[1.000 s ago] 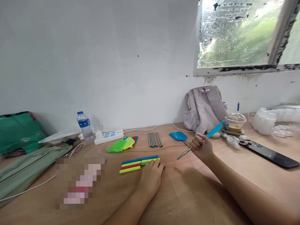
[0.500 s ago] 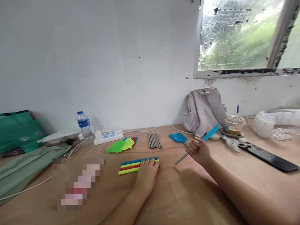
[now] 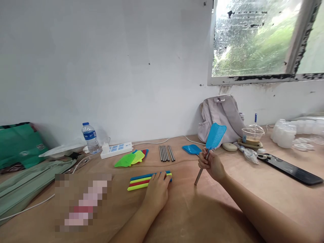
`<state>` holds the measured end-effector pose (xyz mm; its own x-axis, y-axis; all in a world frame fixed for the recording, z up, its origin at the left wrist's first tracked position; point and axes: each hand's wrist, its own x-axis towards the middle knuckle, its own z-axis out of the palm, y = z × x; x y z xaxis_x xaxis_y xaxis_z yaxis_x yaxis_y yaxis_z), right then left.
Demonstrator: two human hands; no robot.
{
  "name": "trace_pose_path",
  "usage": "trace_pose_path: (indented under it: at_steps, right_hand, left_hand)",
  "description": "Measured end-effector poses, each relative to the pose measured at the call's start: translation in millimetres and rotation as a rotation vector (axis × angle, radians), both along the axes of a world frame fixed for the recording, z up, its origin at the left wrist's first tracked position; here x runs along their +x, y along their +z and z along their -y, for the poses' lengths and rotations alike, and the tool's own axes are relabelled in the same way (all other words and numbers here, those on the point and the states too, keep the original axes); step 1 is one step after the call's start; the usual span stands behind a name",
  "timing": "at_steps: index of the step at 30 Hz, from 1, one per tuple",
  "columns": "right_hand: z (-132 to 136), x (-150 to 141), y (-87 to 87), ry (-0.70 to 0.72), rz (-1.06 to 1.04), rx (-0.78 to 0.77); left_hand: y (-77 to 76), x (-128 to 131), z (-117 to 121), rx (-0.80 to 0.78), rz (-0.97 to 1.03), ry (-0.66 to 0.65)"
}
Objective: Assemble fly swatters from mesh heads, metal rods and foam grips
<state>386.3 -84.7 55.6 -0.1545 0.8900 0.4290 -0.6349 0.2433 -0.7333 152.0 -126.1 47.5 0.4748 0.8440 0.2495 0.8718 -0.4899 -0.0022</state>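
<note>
My right hand (image 3: 211,163) is closed around the metal rod of a fly swatter (image 3: 215,135). Its blue perforated head points up, and the rod's bare lower end slants down to the left. My left hand (image 3: 158,185) lies over the right ends of several coloured plastic handle tubes (image 3: 138,181) in blue, yellow and red, fingers slightly apart. Behind the right hand, another blue swatter head (image 3: 191,149) rests on the table, its rod partly hidden by the fingers. Several bare metal rods (image 3: 166,153) lie side by side farther back. Left of them are overlapping green, yellow, red and blue swatter heads (image 3: 126,159).
A power strip (image 3: 116,150) and a water bottle (image 3: 90,138) stand near the wall. At the right are a backpack (image 3: 222,118), a drink cup (image 3: 253,135), a black phone-like slab (image 3: 291,169) and white plastic bottles (image 3: 283,135). Green cloth (image 3: 37,185) covers the left side.
My right hand has turned the fly swatter more upright, so its blue head now faces me broadside, and its rod end has swung down and right. My left hand stays on the tubes.
</note>
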Motion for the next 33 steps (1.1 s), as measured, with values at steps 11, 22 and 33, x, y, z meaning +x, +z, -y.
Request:
trace_pose_path:
  at_steps: [11,22,33]
  right_hand:
    - [18,-37,-10.3,-0.264,0.519,0.27]
    - [25,-23,-2.8,-0.598,1.446,0.739]
    - [5,-4,-4.1,-0.674,1.251,0.648]
  left_hand:
    - [-2.8,2,14,0.383,0.812,-0.107]
    - [0.0,-21,-10,-0.183,1.24,-0.025]
    - [22.2,-42,-14,0.04,1.245,0.096]
